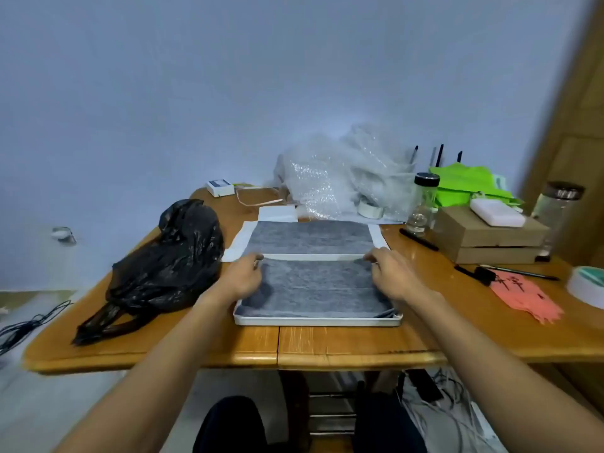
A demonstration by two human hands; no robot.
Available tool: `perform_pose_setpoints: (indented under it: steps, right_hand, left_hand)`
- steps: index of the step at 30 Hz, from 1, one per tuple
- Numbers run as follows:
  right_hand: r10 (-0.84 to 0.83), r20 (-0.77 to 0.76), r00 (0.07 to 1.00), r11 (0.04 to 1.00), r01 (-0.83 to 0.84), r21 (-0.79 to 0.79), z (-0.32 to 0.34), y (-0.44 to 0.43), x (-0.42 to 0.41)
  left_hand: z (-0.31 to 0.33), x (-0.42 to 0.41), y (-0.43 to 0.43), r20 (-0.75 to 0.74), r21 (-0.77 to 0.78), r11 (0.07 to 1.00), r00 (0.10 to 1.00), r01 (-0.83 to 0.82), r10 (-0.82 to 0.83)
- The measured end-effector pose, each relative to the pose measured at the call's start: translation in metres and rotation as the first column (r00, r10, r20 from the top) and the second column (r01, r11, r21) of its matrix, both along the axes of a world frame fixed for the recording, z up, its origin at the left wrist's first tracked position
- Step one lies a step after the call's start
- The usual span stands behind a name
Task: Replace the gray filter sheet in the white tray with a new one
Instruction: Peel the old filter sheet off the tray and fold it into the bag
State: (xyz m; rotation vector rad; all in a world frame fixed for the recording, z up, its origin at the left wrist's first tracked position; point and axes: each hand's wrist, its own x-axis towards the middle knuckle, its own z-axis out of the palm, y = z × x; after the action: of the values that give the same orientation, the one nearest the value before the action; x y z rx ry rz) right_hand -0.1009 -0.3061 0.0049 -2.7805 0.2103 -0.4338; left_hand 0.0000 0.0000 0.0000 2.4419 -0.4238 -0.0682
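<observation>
A white tray sits near the front edge of the wooden table, with a gray filter sheet lying inside it. Just behind the tray, a second gray filter sheet rests on white paper. My left hand is at the tray's far left corner, fingers curled onto the sheet's edge. My right hand is at the far right corner, fingers pinched on the same sheet's edge. Whether the sheet is lifted off the tray floor I cannot tell.
A black plastic bag lies left of the tray. Bubble wrap, a tape roll, a glass jar, cardboard boxes, a pen and pink paper crowd the back and right.
</observation>
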Motion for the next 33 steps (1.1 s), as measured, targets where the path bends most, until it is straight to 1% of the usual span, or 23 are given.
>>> perform_pose_setpoints:
  steps: [1, 3, 4, 8, 10, 16, 21, 24, 28, 33]
  right_hand:
    - [-0.023, -0.015, 1.000, 0.999, 0.024, 0.029, -0.008, -0.003, 0.003]
    - [-0.044, 0.027, 0.999, 0.997, 0.042, 0.071, -0.019, -0.006, 0.005]
    - [-0.042, 0.037, 0.998, 0.997, 0.039, 0.065, -0.025, -0.007, 0.007]
    - [0.004, 0.157, 0.988, 1.000, -0.003, -0.004, -0.039, -0.010, 0.008]
    - [0.018, 0.186, 0.982, 1.000, -0.014, -0.025, -0.043, -0.013, 0.009]
    - [0.018, 0.175, 0.984, 1.000, -0.014, -0.023, -0.045, -0.013, 0.009]
    - [0.020, 0.165, 0.986, 0.999, -0.015, -0.031, -0.044, -0.012, 0.010]
    - [0.012, 0.161, 0.987, 0.999, -0.005, -0.044, -0.044, -0.012, 0.009]
    - [0.024, 0.150, 0.988, 0.998, -0.015, -0.061, -0.045, -0.012, 0.008]
    - [0.014, 0.153, 0.988, 0.999, -0.006, -0.053, -0.047, -0.009, -0.003]
  left_hand:
    - [-0.008, 0.001, -0.002, -0.031, -0.028, 1.000, 0.999, -0.012, 0.012]
    - [-0.016, -0.001, -0.002, -0.021, -0.067, 0.997, 0.999, -0.035, 0.034]
    - [-0.021, -0.003, -0.001, -0.021, -0.080, 0.996, 0.999, -0.040, 0.039]
    - [-0.024, -0.010, 0.001, 0.006, -0.150, 0.988, 0.999, -0.035, 0.036]
    - [-0.029, -0.009, 0.004, -0.014, -0.168, 0.985, 1.000, -0.024, 0.022]
    - [-0.039, -0.001, 0.009, -0.045, -0.244, 0.969, 0.998, -0.044, 0.034]
    - [-0.039, -0.003, 0.011, -0.039, -0.246, 0.969, 0.999, -0.032, 0.023]
    - [-0.039, -0.002, 0.011, -0.034, -0.215, 0.976, 0.999, -0.022, 0.015]
    - [-0.039, -0.002, 0.011, -0.036, -0.078, 0.996, 0.999, 0.036, -0.039]
    - [-0.039, -0.009, 0.014, -0.011, 0.035, 0.998, 0.998, 0.061, -0.060]
